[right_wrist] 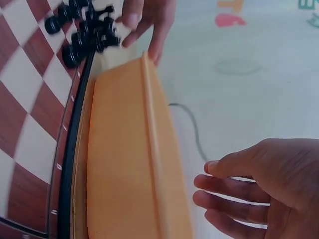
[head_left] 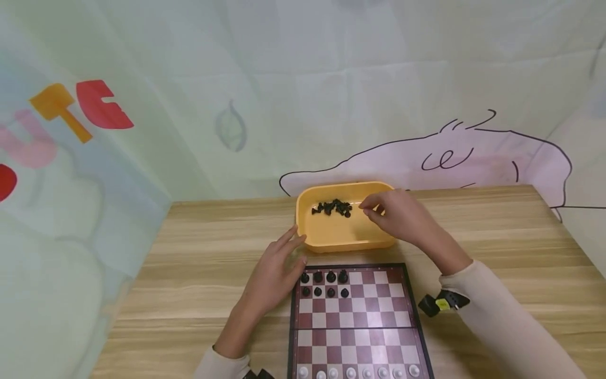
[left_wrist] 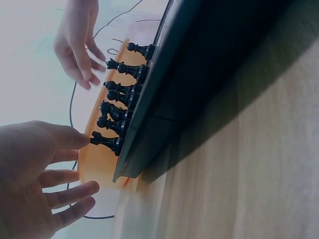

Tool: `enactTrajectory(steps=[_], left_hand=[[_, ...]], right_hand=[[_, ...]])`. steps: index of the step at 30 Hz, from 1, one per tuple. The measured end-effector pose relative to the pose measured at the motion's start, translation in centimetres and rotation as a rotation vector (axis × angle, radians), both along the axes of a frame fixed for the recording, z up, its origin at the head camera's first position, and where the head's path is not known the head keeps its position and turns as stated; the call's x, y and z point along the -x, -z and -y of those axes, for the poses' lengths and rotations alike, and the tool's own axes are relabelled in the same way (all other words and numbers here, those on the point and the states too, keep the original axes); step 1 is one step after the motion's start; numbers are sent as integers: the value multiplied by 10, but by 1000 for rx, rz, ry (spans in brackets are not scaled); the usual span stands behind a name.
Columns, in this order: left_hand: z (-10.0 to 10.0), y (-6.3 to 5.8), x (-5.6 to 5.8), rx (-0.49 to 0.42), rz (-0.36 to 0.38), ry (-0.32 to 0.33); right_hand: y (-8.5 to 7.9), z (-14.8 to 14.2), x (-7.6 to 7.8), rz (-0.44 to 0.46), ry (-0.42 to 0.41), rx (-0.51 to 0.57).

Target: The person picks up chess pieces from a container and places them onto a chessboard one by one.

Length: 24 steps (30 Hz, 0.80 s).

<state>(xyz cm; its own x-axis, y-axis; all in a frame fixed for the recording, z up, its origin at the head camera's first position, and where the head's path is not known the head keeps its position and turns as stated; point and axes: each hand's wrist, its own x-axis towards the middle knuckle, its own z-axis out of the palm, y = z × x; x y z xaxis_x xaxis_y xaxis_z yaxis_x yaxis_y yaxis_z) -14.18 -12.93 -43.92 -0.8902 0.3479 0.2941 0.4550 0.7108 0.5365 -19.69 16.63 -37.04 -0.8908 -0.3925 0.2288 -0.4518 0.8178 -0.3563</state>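
The yellow plastic bin [head_left: 347, 246] stands behind the chessboard [head_left: 365, 318], with a small heap of black chess pieces [head_left: 331, 207] inside. My right hand [head_left: 395, 213] is above the bin's right side, its fingers loosely bent; nothing shows between thumb and fingertips in the right wrist view. Fingers spread, my left hand [head_left: 274, 271] lies beside the bin's near left corner, with fingertips at the rim. Its thumb is close to a black rook [left_wrist: 105, 143] at the board's corner. Black pieces [head_left: 330, 277] fill the left part of the board's two far rows.
White pieces [head_left: 351, 372] line a row at the near end of the board. A wood-grain table [head_left: 208, 252] carries everything. Behind it hangs a printed cloth [head_left: 303, 105] with letters and a line drawing. Each wrist wears a dark strap.
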Motion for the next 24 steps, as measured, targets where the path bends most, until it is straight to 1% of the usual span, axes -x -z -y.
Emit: enactTrajectory(steps=[3, 6, 8, 11, 16, 20, 24], left_hand=[[1, 0, 0, 14, -2, 6], [1, 0, 1, 35, -1, 2], [1, 1, 1, 44, -2, 0], [0, 1, 1, 45, -7, 4], [0, 1, 1, 51, -12, 12], [0, 0, 1, 60, -17, 13], [1, -1, 0, 68, -21, 11]], right_hand=[[5, 6, 20, 37, -11, 2], [13, 12, 37, 85, -21, -16], [17, 17, 45, 104, -29, -32], [24, 23, 55, 105, -28, -63], [32, 31, 61, 135, 14, -129], [36, 34, 62, 153, 53, -164], [37, 36, 61, 152, 60, -181]])
